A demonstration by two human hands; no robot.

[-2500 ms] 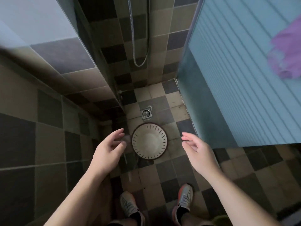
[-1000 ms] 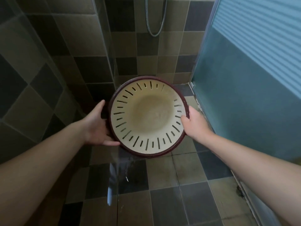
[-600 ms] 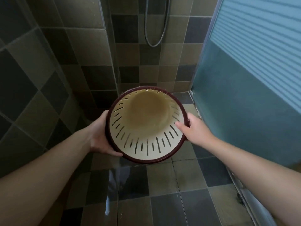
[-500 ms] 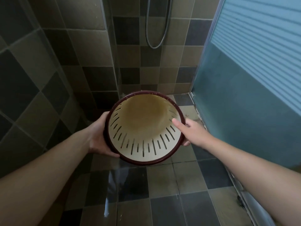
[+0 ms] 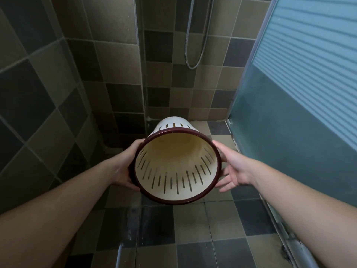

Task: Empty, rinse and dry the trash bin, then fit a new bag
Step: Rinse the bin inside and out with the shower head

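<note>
bin (image 5: 176,171) held off the tiled floor (image 5: 193,229), tipped with its mouth toward the camera; left hand (image 5: 125,169) grips its side, right hand (image 5: 233,169) spread flat against it

1. The bare left hand (image 5: 123,171) is uncovered from fingers to wrist, and part of it is hidden from the camera.
2. The bare left forearm (image 5: 58,215) is uncovered skin as far as the picture's lower left edge. It looks broad near the camera and narrows toward the wrist.
3. The bare right hand (image 5: 235,169) is likewise uncovered, with its long fingers and thumb in plain view.
4. The bare right forearm (image 5: 301,206) is uncovered skin down to the lower right edge and tapers the same way.
</note>
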